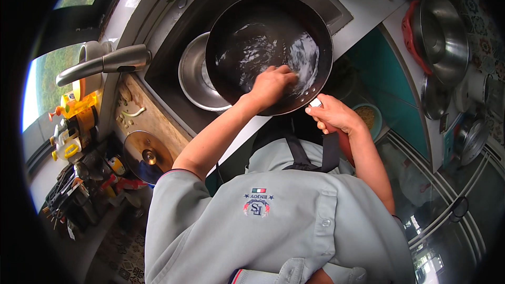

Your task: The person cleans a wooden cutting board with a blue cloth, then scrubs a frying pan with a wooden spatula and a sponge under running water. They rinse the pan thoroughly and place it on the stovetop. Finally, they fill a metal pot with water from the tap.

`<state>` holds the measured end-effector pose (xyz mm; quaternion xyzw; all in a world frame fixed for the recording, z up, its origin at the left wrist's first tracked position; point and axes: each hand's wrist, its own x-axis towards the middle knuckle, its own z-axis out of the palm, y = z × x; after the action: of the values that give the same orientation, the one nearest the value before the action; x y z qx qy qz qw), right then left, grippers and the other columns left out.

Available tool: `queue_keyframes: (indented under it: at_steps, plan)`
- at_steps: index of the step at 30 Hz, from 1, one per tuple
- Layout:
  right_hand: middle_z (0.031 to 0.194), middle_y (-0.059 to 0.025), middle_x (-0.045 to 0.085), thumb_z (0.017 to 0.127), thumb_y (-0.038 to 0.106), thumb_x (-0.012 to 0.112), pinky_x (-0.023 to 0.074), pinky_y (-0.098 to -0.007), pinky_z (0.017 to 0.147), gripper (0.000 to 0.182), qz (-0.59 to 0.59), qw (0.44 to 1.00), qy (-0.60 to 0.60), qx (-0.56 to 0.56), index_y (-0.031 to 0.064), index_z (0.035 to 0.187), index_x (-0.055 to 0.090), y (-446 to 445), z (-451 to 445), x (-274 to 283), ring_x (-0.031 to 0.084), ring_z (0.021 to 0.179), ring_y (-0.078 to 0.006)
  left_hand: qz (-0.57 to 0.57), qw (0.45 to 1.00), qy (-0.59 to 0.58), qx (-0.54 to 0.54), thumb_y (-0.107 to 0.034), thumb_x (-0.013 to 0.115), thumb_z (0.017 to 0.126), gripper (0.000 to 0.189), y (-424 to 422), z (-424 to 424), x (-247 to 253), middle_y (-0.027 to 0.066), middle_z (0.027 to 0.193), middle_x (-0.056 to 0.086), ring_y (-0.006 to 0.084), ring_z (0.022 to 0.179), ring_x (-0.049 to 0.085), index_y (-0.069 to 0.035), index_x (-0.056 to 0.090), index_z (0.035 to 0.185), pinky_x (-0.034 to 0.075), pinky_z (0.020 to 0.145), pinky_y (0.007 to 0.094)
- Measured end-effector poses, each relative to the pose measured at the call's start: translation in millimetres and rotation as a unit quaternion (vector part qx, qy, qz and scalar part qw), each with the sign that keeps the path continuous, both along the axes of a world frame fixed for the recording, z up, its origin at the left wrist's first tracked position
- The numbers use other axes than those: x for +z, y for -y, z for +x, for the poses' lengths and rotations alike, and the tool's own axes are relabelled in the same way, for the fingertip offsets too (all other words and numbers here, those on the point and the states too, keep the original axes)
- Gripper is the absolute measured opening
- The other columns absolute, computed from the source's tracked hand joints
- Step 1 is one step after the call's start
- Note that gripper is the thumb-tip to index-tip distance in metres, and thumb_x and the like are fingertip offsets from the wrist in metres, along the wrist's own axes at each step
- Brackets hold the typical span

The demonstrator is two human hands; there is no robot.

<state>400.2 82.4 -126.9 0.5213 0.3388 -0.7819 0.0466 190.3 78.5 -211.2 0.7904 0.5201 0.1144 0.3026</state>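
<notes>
A large dark wok (268, 19), wet and shiny inside with some water, is held tilted over the sink (165, 67). My right hand (335, 114) is closed around the wok's handle near the rim, where a pale metal part shows. My left hand (276, 83) reaches into the wok with curled fingers near its lower right wall; whether something is under the fingers cannot be seen. Partly beneath the wok, a stainless steel bowl (193, 75) sits in the sink. The metal faucet (126, 58) extends from the left, its head short of the wok.
On the left are a wooden board (158, 120) with vegetable scraps, a glass lid (136, 146) and bottles (81, 114). Steel bowls (446, 35) and a red basket (410, 35) stand at right. A bowl of grainy food (367, 118) is below my right wrist.
</notes>
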Motion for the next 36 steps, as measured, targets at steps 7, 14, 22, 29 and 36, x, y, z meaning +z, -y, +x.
queue_keyframes:
  at_steps: [7,14,22,29,36]
  plan:
    - [0.066,0.0025,0.044,0.092,0.016,0.056,0.0413,-0.0228,0.041,0.021,-0.011,1.000,-0.001,-0.002,0.0065,0.108,0.047,1.4,0.1,-0.5,0.046,0.050,-0.0055,0.112,0.951,0.288,0.021,0.008,0.065,0.069,0.027,-72.8,46.6,-13.8,0.0080,0.102,0.059,0.0300,0.095,0.060,-0.008,0.063,0.090,0.050,0.081,0.0351]
    - [0.068,0.0018,0.044,0.091,0.018,0.056,0.0416,-0.0240,0.042,0.020,0.004,1.000,-0.005,-0.007,0.0050,0.104,0.047,5.8,2.2,-3.1,0.047,0.053,-0.0062,0.246,0.952,-0.029,0.182,-0.015,0.060,0.080,0.020,-127.6,5.1,-34.2,0.0013,0.105,0.056,0.0285,0.095,0.055,-0.021,0.065,0.098,0.052,0.075,0.0379]
    - [0.070,0.0014,0.045,0.089,0.017,0.058,0.0406,-0.0246,0.042,0.017,0.008,1.000,-0.005,-0.007,0.0058,0.093,0.046,2.5,2.4,-2.4,0.046,0.053,-0.0064,0.088,0.953,-0.254,0.141,-0.006,0.054,0.081,0.030,-56.3,-68.2,-26.4,0.0053,0.104,0.055,0.0328,0.091,0.056,-0.021,0.060,0.107,0.053,0.072,0.0434]
    - [0.069,0.0023,0.045,0.091,0.017,0.057,0.0402,-0.0244,0.043,0.017,0.004,1.000,-0.012,0.006,0.0052,0.100,0.048,1.5,3.1,-3.9,0.046,0.053,-0.0063,-0.021,0.993,-0.076,0.093,-0.006,0.057,0.078,0.022,8.2,-15.8,-9.7,0.0091,0.098,0.058,0.0342,0.087,0.058,-0.017,0.064,0.096,0.050,0.076,0.0421]
    - [0.067,0.0031,0.045,0.091,0.016,0.057,0.0403,-0.0228,0.041,0.020,0.003,1.000,-0.021,0.004,0.0068,0.106,0.049,0.6,4.0,-5.7,0.046,0.051,-0.0053,0.039,0.991,0.047,0.115,-0.002,0.058,0.076,0.022,-52.1,31.8,-27.3,0.0113,0.101,0.058,0.0362,0.092,0.056,-0.012,0.064,0.095,0.049,0.079,0.0445]
